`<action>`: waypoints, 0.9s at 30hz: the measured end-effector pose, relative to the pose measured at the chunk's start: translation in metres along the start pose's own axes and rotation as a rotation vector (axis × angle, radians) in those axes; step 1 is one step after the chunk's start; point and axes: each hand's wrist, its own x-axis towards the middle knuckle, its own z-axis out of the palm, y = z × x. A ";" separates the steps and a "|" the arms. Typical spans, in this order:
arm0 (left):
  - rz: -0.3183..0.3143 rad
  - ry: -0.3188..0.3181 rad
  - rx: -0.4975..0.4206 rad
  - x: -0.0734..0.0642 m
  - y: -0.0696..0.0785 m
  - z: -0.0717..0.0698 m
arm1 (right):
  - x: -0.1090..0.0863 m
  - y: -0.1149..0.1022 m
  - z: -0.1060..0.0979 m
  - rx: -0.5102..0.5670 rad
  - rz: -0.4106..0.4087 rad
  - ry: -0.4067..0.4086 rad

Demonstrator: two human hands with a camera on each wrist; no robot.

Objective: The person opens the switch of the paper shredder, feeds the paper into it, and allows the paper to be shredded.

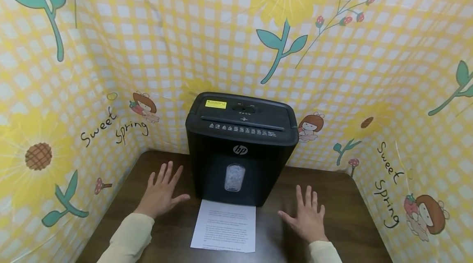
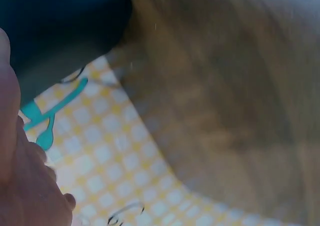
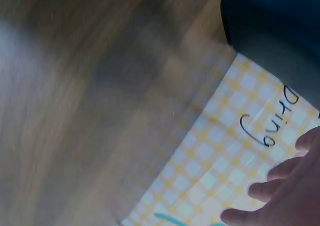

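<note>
A black HP paper shredder (image 1: 214, 160) stands upright on the brown table, with a feed slot on top and a small front window showing shredded bits. Flat before its base lies a printed sheet of paper (image 1: 223, 230), its far edge reaching the shredder's bottom. To the left of the shredder is my left hand (image 1: 159, 194), fingers spread and holding nothing. My right hand (image 1: 307, 217) is spread likewise on the other side, right of the paper. Each wrist view catches part of its hand, the left hand (image 2: 30, 181) and the right hand (image 3: 290, 186), beside the dark shredder body.
The wooden table (image 1: 343, 205) has rounded back corners. A yellow checked cloth (image 1: 221, 49) with flowers and cartoon figures hangs close around its back and both sides. On the shredder's top are a yellow label (image 1: 216, 104) and a row of white icons.
</note>
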 end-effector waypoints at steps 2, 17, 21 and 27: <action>0.002 -0.004 -0.020 -0.003 0.007 0.008 | -0.003 -0.005 0.007 0.005 -0.013 -0.015; -0.170 -0.005 -0.095 -0.061 0.120 0.103 | -0.083 -0.124 0.118 0.007 0.013 -0.274; -0.264 -0.004 -0.215 -0.064 0.135 0.102 | -0.090 -0.136 0.120 0.018 0.032 -0.256; -0.371 -0.217 -0.531 -0.066 0.145 0.089 | -0.092 -0.137 0.115 0.066 -0.023 -0.322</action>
